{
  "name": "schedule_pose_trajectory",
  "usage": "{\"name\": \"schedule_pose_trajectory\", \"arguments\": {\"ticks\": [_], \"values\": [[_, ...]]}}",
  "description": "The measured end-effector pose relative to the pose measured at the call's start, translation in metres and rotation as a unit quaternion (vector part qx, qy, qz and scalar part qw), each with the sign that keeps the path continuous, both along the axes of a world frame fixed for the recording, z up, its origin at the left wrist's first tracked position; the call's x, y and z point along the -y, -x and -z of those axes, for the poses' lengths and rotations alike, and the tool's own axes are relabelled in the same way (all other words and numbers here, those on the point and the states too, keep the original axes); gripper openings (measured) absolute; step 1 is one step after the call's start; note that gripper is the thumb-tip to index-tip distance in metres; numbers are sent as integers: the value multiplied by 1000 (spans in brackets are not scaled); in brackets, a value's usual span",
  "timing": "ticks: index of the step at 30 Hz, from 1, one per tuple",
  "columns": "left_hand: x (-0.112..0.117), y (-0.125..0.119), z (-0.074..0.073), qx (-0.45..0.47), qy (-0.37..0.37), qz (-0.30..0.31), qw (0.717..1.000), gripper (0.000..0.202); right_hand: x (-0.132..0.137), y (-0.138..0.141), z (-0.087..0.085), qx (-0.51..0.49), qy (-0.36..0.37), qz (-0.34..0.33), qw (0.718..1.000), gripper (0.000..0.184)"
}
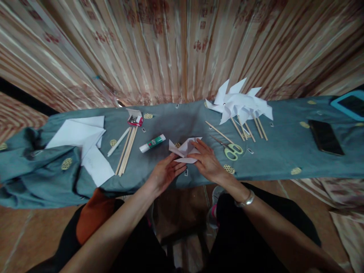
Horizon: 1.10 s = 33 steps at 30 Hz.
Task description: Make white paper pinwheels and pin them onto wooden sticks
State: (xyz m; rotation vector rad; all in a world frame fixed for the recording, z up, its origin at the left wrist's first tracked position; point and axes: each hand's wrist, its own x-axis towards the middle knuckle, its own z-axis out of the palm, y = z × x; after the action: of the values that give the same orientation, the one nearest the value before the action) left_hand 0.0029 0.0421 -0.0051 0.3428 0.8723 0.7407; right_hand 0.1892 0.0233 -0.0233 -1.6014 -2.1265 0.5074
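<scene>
A white paper pinwheel (186, 148) with raised, folded blades is between my two hands, just above the cloth near the front edge. My left hand (165, 171) grips its lower left part, the fingers reaching under the paper. From the other side my right hand (209, 159) closes on the right part, fingers bent over the blades. A green and white glue stick (152, 143) lies left of the paper. Light green scissors (232, 151) and a single wooden stick (218, 132) are to the right of my right hand.
Finished pinwheels on sticks (241, 102) are piled at the back right. Further right lie a dark phone (325, 137) and a blue-framed device (351, 104). On the left are white paper sheets (76, 138), wooden sticks (127, 151), a white pen-like stick (118, 142) and a small box of metal pins (134, 118).
</scene>
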Motion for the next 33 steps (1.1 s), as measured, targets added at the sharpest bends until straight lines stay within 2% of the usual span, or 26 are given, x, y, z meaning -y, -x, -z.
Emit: {"name": "schedule_pose_trajectory", "arguments": {"ticks": [9, 15, 23, 29, 33], "values": [[1, -10, -8, -12, 21, -19, 1000, 21, 6, 4, -4, -10, -23, 1, 1000, 32], [-1, -10, -9, -6, -15, -43, 999, 20, 13, 12, -10, 19, -86, -2, 996, 35], [-6, -6, -22, -53, -131, -36, 989, 43, 23, 23, -19, 83, -150, -13, 985, 59], [-8, -7, -25, -120, -154, -58, 979, 42, 24, 29, -24, 98, -169, -12, 981, 80], [-10, -9, -24, -116, -166, -77, 976, 36, 24, 32, -26, 81, -165, -14, 983, 84]]}}
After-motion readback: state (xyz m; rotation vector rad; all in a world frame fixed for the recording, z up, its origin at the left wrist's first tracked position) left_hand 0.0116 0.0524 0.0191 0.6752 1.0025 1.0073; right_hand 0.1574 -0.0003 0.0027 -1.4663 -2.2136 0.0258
